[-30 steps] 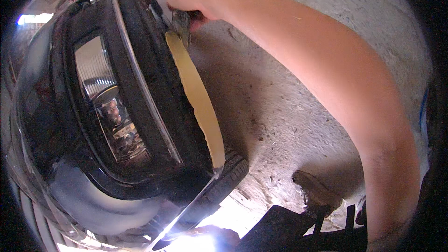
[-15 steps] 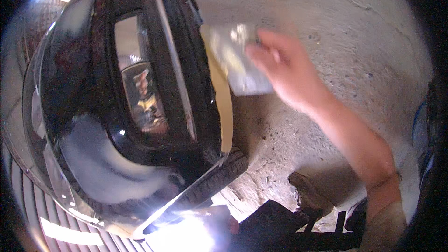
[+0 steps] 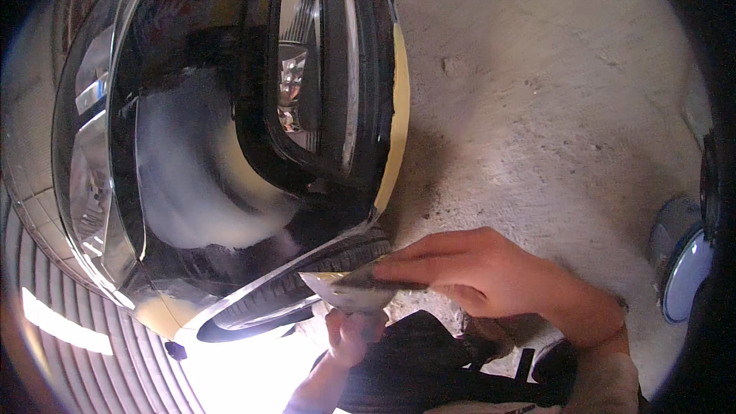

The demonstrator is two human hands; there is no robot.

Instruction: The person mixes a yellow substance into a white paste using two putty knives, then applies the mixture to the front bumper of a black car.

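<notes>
My right hand [image 3: 491, 272] is closed on a flat metal putty spreader [image 3: 379, 280], its fingers stretched along the blade. Just under it, my left hand [image 3: 351, 337] grips a second flat, pale putty spreader [image 3: 349, 300]. The two blades meet or overlap, and yellowish filler shows at their left tip. Both hands are in front of the tyre [image 3: 261, 300]. Beyond them is a black car bumper [image 3: 207, 54] with a sanded grey patch [image 3: 184, 176]. A band of yellow filler [image 3: 399, 123] runs along the bumper's right-hand edge.
A lamp [image 3: 295, 96] sits in the bumper, and a headlight [image 3: 92, 161] is at its left. Rough concrete floor [image 3: 537, 107] lies to the right, with a tin [image 3: 678, 261] near the rim. A ribbed shutter [image 3: 69, 337] and strong glare are at lower left.
My right hand has drawn the spreader away from the bumper's filler edge, down toward me. My left hand has come into clear view with its spreader. The view has shifted.
</notes>
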